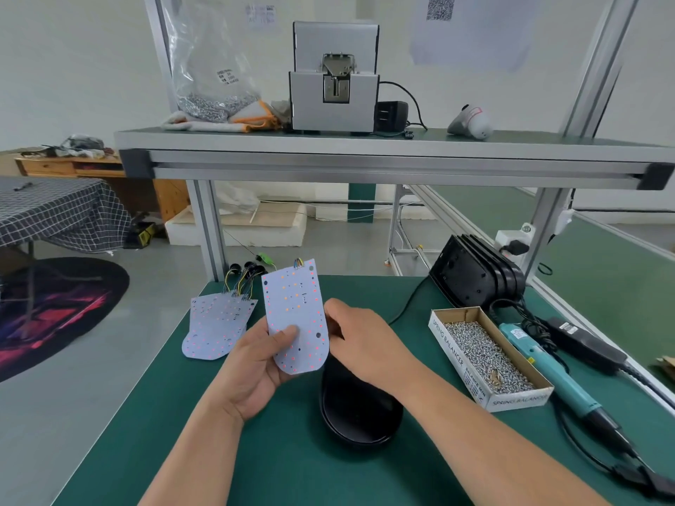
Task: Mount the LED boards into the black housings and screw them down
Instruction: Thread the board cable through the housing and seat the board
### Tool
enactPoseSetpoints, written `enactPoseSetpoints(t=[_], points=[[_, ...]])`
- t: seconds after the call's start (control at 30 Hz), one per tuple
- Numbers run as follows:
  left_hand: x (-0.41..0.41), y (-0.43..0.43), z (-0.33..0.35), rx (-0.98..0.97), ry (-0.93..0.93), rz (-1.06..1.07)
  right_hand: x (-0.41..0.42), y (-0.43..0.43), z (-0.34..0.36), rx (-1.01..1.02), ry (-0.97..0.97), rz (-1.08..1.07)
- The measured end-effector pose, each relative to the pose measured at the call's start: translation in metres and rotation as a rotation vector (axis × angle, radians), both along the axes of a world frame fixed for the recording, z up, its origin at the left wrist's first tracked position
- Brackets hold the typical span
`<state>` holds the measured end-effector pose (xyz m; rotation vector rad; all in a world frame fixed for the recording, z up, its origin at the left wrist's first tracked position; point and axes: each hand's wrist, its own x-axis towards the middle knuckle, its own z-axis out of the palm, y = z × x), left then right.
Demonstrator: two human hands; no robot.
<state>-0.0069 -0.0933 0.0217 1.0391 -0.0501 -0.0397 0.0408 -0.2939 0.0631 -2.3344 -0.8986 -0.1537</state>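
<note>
I hold a white LED board (294, 308) upright above the green mat, its rounded end down and its coloured wires at the top. My left hand (255, 363) grips its lower left edge, thumb on the face. My right hand (359, 341) pinches its right edge. Below and behind my right hand a black housing (359, 414) lies on the mat, partly hidden by that hand. A small pile of LED boards (217, 326) with wires lies to the left. Several black housings (475, 275) lean stacked at the back right.
A cardboard box of screws (485, 356) sits to the right, with a teal electric screwdriver (548, 367) and its black power unit (584, 345) beyond it. An aluminium shelf (365, 155) overhead carries a screw feeder (334, 89). The bench's left edge drops to the floor.
</note>
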Motion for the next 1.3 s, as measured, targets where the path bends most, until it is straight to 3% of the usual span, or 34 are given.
enactPoseSetpoints(t=[0.23,0.37,0.53,0.63,0.8,1.0,1.13,1.3], points=[[0.001,-0.001,-0.002,-0.029,-0.014,0.036,0.026,-0.021,-0.009,-0.205,-0.155,0.069],[0.0,-0.002,0.001,-0.053,-0.014,0.03,0.042,-0.044,-0.011,-0.311,-0.283,0.004],[-0.001,-0.002,-0.001,-0.08,-0.023,0.021,0.071,-0.068,-0.008,-0.425,-0.062,-0.253],[-0.002,-0.002,0.001,-0.102,-0.044,-0.004,0.084,-0.077,-0.013,-0.425,0.084,-0.297],[-0.001,-0.003,0.002,-0.088,-0.052,-0.034,0.095,-0.072,-0.021,-0.482,0.155,-0.285],[-0.002,0.001,0.004,-0.155,-0.049,-0.008,0.099,-0.074,-0.03,-0.457,0.157,-0.262],[-0.002,0.006,0.007,-0.239,-0.007,0.079,0.097,-0.085,-0.039,-0.435,0.061,-0.311],[-0.001,0.006,0.005,-0.18,0.065,0.162,0.085,-0.076,-0.027,-0.402,-0.026,-0.287]])
